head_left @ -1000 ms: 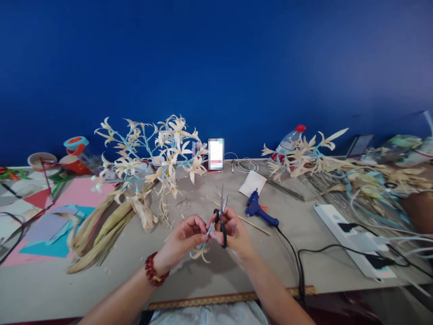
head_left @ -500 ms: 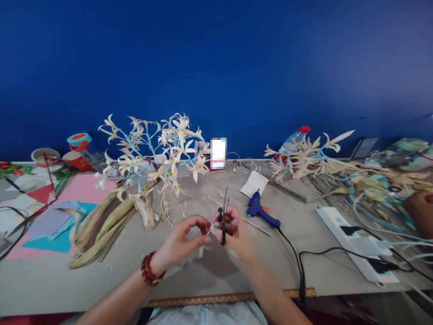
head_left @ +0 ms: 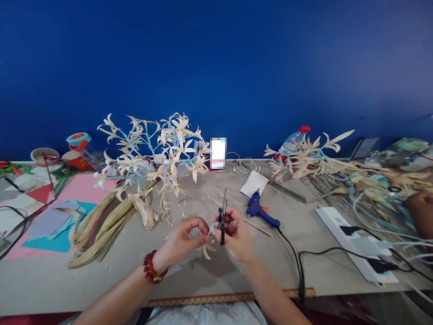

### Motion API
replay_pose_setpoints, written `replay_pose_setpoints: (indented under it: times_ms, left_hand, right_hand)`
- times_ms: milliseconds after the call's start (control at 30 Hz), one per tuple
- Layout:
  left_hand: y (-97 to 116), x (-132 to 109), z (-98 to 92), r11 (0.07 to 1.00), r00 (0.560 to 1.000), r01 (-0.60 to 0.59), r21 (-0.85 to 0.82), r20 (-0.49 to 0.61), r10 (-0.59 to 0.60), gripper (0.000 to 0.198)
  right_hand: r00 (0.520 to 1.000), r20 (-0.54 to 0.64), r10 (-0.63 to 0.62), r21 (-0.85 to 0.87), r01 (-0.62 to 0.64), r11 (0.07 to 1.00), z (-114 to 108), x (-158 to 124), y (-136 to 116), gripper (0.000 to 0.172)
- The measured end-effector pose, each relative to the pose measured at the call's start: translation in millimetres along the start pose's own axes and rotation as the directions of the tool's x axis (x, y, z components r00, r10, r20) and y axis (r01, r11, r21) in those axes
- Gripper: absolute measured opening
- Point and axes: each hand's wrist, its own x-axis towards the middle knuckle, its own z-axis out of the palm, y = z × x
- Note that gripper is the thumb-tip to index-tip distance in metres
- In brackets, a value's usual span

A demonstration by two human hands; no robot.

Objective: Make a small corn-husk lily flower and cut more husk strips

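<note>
My left hand (head_left: 182,238) is closed in a pinch on the thin stem of a small cream flower, whose petals (head_left: 207,253) hang below the fingertips. Black-handled scissors (head_left: 222,225) stay in my right hand (head_left: 239,237), blades pointing up and away from me. The right fingertips also pinch a pale blue strip (head_left: 215,224), which runs to the stem at the left fingertips. Behind my left hand stands a branching spray of cream flowers (head_left: 179,149) on pale blue stems. A blue glue gun (head_left: 262,212) lies right of my right hand.
Dried husks (head_left: 101,230) and coloured paper sheets (head_left: 50,239) lie to the left. On the right are a white power strip (head_left: 341,239) with cables, more flowers (head_left: 304,158) and a bottle (head_left: 292,142). Another person's hand (head_left: 419,210) is at the far right. A phone (head_left: 218,154) stands behind.
The flower's petals have turned into view beneath my left fingers, and my left wrist has shifted slightly right. My right hand and the scissors have barely moved.
</note>
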Motion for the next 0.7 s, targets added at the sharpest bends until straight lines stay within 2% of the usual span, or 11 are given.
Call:
replay_pose_setpoints:
  times_ms: [300,567,700]
  left_hand:
    - [-1.6,-1.3,6.9,0.966,0.989,-0.046,0.253,-0.125,0.080,0.010]
    - [3.3,-0.1,4.6,0.938,0.979,-0.133,0.320,-0.104,0.174,0.005]
    - [6.0,2.7,4.2,0.908,0.967,-0.158,0.389,-0.125,0.222,0.009]
  right_hand:
    - [0.999,-0.032,-0.008,-0.035,0.007,0.999,2.4,-0.2,0.0,0.037]
    - [0.998,-0.060,-0.030,-0.080,0.025,0.997,0.3,0.9,-2.1,0.037]
    - [0.997,-0.069,-0.042,-0.105,0.035,0.994,2.5,0.2,-2.9,0.036]
